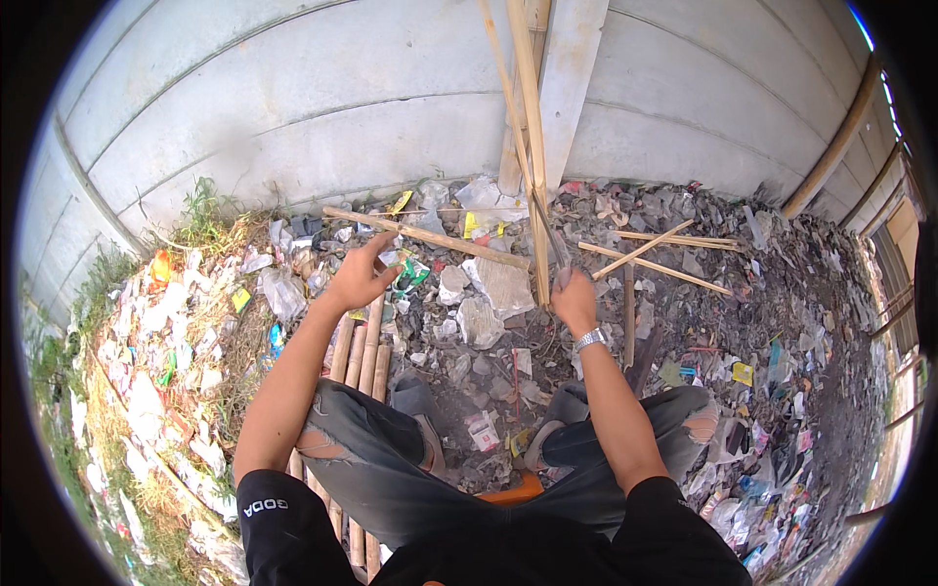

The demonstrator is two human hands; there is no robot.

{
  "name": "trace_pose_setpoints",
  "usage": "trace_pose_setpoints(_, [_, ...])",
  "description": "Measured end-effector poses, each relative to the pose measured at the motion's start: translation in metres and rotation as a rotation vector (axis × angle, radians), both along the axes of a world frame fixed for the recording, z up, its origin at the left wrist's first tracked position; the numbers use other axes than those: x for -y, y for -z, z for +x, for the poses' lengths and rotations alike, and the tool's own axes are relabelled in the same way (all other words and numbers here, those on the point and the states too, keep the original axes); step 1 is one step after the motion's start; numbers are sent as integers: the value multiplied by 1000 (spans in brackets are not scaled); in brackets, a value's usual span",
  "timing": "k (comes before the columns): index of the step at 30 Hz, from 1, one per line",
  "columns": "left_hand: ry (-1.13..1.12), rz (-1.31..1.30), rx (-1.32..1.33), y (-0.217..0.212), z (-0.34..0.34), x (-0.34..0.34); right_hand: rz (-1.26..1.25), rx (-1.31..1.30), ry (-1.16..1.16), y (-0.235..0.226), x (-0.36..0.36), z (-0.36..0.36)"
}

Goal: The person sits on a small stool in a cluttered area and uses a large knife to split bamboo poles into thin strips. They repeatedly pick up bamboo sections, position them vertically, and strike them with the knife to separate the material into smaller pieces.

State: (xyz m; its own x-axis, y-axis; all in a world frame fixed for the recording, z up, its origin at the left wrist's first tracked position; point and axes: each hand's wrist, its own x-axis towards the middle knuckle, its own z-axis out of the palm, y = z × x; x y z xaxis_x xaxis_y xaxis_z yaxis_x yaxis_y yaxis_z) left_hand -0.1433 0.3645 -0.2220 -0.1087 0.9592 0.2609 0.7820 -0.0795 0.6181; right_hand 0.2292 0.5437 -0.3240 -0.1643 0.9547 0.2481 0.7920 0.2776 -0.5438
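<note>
My right hand, with a metal-banded watch at the wrist, is closed round the handle of a long-bladed knife. Its dark blade points up and away, against or just beside a split bamboo pole that stands upright near the wall; contact cannot be told. A thinner bamboo strip leans alongside it. My left hand is held out over the litter with its fingers apart and nothing in it. Just beyond that hand, a bamboo length lies across the ground toward the upright pole.
Several bamboo poles lie beside my left leg. Crossed thin bamboo strips rest to the right. Broken concrete pieces sit between my hands. A grey panel wall rises ahead. Litter covers the ground; an orange seat shows beneath me.
</note>
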Motion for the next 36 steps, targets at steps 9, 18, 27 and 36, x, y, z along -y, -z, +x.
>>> trace_pose_setpoints(9, [-139,277,314,-60,20,-22,-89,-7,-88,-22,40,-31])
trace_pose_setpoints(18, [-221,866,760,-199,70,-129,60,-146,-201,-45,58,-52])
trace_pose_setpoints(27, [-109,835,627,-144,103,-179,7,-347,-263,36,54,-68])
trace_pose_setpoints(36, [-109,903,638,-140,82,-198,-330,-566,-334,32,68,-83])
